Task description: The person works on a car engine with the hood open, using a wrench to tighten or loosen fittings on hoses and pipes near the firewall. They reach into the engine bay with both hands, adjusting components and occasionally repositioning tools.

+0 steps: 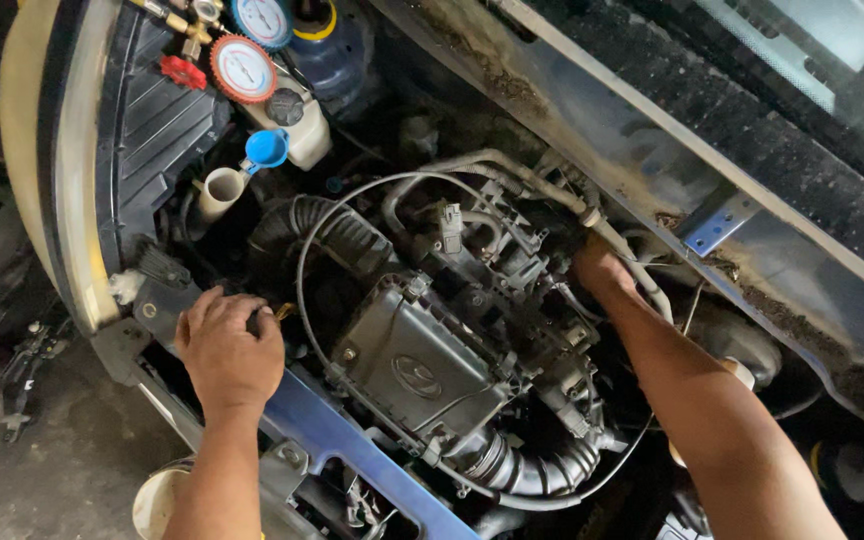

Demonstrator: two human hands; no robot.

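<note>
Left hand (227,350) rests knuckles-up on the blue front crossmember (337,430), fingers curled over something small & brass-coloured; can't tell what. Right hand (602,268) is buried behind the engine (422,365) near the metal pipe (552,190), grip hidden. Risk, imo: working blind back there, fingers could snag on wiring or slip against sharp brackets.

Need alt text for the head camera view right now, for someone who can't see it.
Two bare hands work in an open car engine bay: the left hand grips a part at the front edge, the right hand reaches behind the grey engine cover. A red and a blue pressure gauge sit above.
</note>
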